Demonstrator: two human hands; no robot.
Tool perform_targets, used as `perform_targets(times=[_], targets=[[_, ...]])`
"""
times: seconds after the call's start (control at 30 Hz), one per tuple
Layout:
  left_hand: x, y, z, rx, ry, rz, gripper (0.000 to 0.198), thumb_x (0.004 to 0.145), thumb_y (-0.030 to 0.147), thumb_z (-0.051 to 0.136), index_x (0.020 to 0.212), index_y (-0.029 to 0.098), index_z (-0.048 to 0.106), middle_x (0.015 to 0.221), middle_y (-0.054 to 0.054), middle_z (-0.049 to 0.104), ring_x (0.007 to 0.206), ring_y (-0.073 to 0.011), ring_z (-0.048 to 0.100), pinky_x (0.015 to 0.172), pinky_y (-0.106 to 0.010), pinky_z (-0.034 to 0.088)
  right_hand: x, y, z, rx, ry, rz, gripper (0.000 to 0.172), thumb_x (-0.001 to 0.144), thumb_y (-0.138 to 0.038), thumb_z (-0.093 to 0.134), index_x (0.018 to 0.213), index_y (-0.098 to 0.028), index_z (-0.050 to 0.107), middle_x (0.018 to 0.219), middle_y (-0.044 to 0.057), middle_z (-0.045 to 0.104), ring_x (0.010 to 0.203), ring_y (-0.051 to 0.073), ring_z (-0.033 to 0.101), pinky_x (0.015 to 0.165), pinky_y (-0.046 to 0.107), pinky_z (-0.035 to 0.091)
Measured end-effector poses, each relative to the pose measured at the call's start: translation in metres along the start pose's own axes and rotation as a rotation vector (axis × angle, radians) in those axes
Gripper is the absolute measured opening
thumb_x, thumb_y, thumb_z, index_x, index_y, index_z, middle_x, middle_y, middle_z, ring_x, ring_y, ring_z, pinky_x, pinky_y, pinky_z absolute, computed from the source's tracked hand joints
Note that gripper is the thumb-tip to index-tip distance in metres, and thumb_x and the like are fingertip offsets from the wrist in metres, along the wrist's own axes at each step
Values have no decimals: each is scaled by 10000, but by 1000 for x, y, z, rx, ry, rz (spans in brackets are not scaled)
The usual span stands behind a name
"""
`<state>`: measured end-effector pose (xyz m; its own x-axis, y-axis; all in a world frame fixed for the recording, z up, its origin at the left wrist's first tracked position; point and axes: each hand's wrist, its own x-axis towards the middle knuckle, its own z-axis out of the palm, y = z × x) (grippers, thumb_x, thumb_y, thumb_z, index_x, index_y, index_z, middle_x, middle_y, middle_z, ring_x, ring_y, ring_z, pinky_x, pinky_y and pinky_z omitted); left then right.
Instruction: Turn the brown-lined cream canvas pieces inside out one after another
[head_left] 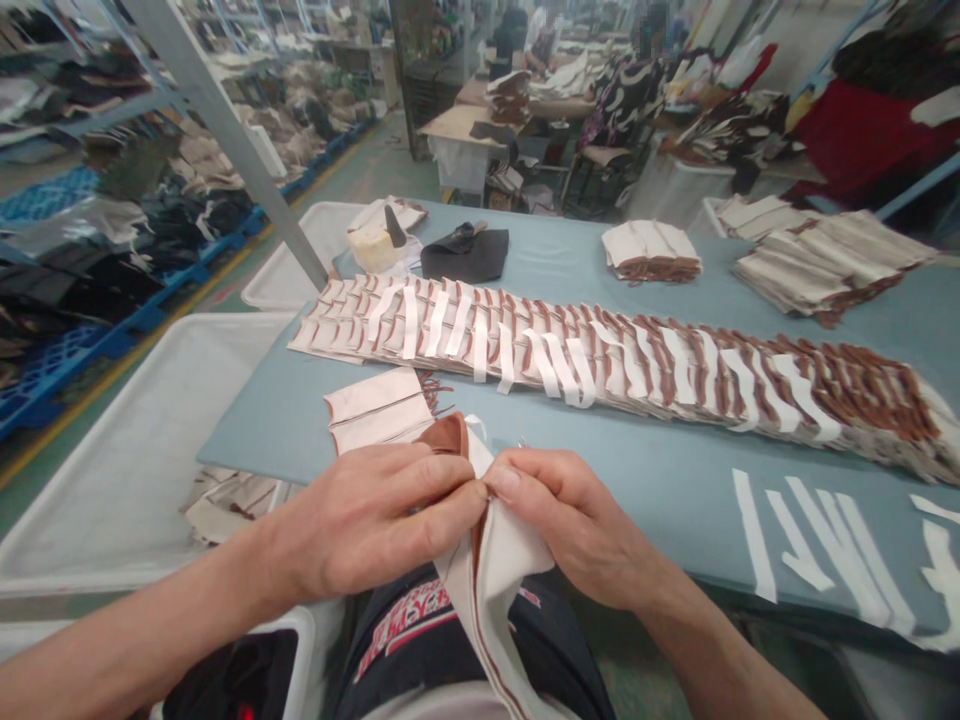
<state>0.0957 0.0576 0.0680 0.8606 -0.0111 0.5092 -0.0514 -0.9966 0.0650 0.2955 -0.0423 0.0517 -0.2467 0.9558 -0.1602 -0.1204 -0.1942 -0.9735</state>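
Observation:
My left hand (pixel 375 515) and my right hand (pixel 574 520) meet at the near edge of the blue table (pixel 660 470). Both pinch the same cream and brown fabric piece (pixel 487 570), which hangs down over my lap. My thumbs and forefingers press together on its upper edge, where a brown lining shows. Just beyond my left hand lies a small stack of cream pieces (pixel 379 405). Across the middle of the table runs a long overlapping row of cream and brown pieces (pixel 637 360) with white strips laid on them.
Loose white strips (pixel 825 545) lie at the right near the table edge. Stacks of cut pieces (pixel 651 250) sit at the back, beside a dark cloth (pixel 465 255). White trays (pixel 150 440) stand to the left. Shelving fills the left side; people work at far tables.

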Motion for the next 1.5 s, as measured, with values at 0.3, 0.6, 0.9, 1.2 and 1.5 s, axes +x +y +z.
perform_targets(times=[0.3,0.6,0.9,1.2,1.5], targets=[[1,13,7,-399,108,-315,271,970,87,565,1224,182,562,973,-58,745,824,-140,705,744,-216,546,10,11,-6,227,-19,-22,539,868,-640,721,680,-192,489,558,-86,388,473,53,271,434,190,222],[15,9,-12,-597,-183,-558,342,1095,253,388,834,180,598,749,42,619,687,-93,577,679,-194,427,3,-7,-20,-285,-21,-158,372,963,-428,606,694,-173,567,585,-47,451,534,87,356,487,213,281],[9,4,19,-438,-26,-296,217,1000,142,465,796,208,502,658,35,589,584,-114,530,594,-228,384,6,6,-14,-279,55,-269,268,914,-307,549,672,-205,496,556,-52,458,491,87,355,471,213,298],[3,6,21,-456,30,-343,243,861,58,468,693,222,406,561,74,458,516,-95,374,512,-236,290,3,-6,-21,-576,-49,-312,204,935,-188,554,735,-182,599,614,-60,521,540,82,424,567,213,346],[-5,3,4,-706,-192,-452,224,1072,274,439,901,198,562,812,14,623,741,-121,554,713,-212,408,-9,-26,-24,-836,-111,-408,223,1062,-190,462,919,-190,633,826,25,700,740,138,609,727,249,411]])
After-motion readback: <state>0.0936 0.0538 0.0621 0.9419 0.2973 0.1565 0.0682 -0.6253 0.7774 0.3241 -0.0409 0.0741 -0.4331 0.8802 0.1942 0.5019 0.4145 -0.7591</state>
